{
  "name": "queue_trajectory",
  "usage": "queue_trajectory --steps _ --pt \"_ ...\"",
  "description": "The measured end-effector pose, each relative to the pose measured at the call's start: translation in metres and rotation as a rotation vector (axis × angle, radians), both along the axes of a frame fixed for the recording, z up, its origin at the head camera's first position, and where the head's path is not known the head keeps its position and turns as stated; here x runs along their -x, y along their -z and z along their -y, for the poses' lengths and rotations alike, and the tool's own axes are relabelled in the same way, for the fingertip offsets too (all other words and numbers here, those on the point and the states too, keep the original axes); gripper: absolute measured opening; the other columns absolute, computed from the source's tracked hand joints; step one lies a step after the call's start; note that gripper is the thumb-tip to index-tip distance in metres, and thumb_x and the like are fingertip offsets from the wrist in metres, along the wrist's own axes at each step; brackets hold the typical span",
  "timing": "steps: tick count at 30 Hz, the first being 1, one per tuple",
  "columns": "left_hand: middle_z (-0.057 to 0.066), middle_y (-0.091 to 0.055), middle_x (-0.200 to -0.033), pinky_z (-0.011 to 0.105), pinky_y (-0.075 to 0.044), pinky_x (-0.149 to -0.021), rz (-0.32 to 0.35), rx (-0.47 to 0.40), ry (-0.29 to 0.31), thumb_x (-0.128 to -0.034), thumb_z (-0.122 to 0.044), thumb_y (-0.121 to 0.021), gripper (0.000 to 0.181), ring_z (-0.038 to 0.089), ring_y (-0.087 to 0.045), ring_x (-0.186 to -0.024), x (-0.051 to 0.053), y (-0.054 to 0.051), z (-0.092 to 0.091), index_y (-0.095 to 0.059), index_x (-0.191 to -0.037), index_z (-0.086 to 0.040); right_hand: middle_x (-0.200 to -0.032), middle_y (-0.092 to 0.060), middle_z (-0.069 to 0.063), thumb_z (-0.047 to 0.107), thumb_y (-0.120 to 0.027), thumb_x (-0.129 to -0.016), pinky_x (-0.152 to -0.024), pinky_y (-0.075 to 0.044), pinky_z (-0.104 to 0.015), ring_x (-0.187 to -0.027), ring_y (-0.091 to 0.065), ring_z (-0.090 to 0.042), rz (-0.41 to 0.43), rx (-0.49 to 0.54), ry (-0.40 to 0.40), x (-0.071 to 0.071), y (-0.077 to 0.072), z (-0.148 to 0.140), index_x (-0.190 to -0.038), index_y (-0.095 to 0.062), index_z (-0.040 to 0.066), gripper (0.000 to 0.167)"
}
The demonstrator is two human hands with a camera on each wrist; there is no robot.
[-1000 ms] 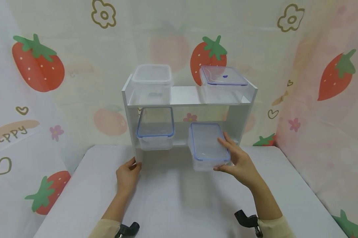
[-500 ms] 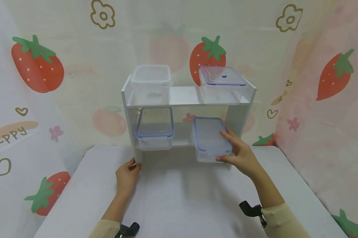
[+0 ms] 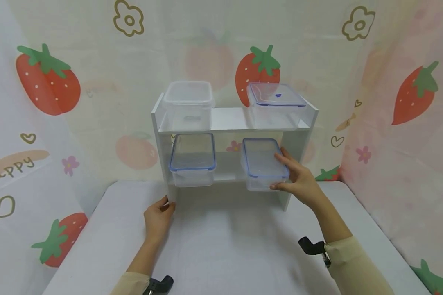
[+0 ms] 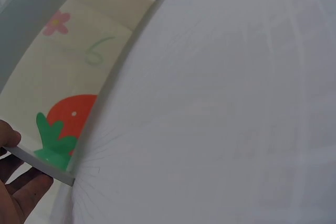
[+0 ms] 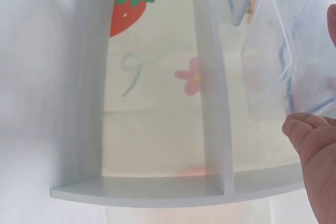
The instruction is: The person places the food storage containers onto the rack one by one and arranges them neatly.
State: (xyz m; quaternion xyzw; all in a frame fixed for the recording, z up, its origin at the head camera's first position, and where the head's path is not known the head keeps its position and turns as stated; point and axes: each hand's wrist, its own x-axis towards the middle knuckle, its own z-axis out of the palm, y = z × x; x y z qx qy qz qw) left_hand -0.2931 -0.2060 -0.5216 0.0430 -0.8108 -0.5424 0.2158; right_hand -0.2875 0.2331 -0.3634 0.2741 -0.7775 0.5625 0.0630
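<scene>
My right hand (image 3: pixel 299 182) grips a clear plastic food container (image 3: pixel 263 159) with a blue-edged lid by its right side, thumb low at the front. The container is at the lower right opening of a white two-tier shelf (image 3: pixel 229 119), its front jutting out; whether its base touches the board cannot be seen. In the right wrist view the thumb (image 5: pixel 302 124) presses the container wall (image 5: pixel 268 72). Down at the shelf's left leg, my left hand (image 3: pixel 159 217) pinches the panel; the left wrist view shows fingers (image 4: pixel 31 192) on both sides of the panel edge (image 4: pixel 42 167).
Another blue-edged container (image 3: pixel 193 159) sits on the lower tier's left, its front overhanging. On top stand a white-lidded container (image 3: pixel 188 110) at left and a purple-edged one (image 3: pixel 276 112) at right. The shelf stands on a white-covered table (image 3: pixel 221 254) before strawberry-print cloth (image 3: pixel 96 143).
My right hand has moved the container up and slightly right, farther toward the shelf's lower tier. The left hand has stayed in place at the shelf's leg.
</scene>
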Motion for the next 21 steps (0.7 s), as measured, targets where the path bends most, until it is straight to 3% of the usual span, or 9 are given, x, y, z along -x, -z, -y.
queue_trajectory --steps 13,21 --pt "0.020 -0.068 -0.129 0.035 -0.063 -0.082 0.014 0.004 -0.007 -0.0945 -0.016 -0.072 0.041 0.033 -0.074 -0.106 -0.001 0.001 0.002 -0.066 -0.132 0.001 -0.173 -0.007 -0.015 -0.007 -0.083 -0.079 -0.100 -0.048 -0.011 -0.155 -0.019 -0.040 0.008 0.014 -0.033 0.022 -0.004 -0.005 -0.158 -0.035 0.003 0.093" --pt "0.020 -0.068 -0.130 0.039 -0.063 -0.085 0.009 -0.003 0.005 -0.0952 -0.016 -0.071 0.041 0.033 -0.073 -0.108 -0.001 0.000 0.001 -0.066 -0.132 0.000 -0.174 -0.007 -0.006 -0.008 -0.080 -0.082 -0.091 -0.056 -0.016 -0.154 -0.024 -0.032 0.095 0.036 0.005 0.033 -0.008 -0.005 -0.159 -0.034 0.006 0.090"
